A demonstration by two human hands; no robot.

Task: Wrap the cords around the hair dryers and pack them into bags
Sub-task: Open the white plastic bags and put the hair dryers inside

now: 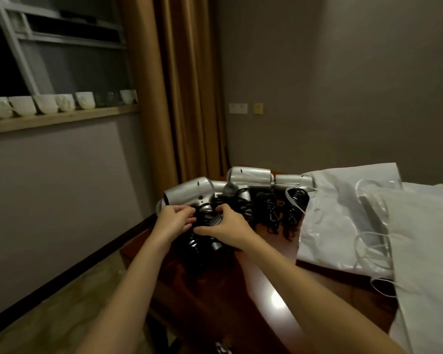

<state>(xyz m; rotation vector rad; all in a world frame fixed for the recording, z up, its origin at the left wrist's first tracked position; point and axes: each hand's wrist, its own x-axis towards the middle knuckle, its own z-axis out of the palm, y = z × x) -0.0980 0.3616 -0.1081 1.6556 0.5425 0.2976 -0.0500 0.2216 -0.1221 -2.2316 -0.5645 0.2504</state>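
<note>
Both hands work at the nearest silver hair dryer [188,194] at the far left of the dark wooden table [253,282]. The left hand [173,217] and right hand [226,224] curl their fingers into its black coiled cord [198,245], which hides the handle; the exact grip is hard to make out. More dryers [251,178] lie behind, beside white bags [343,221] cut off at right.
</note>
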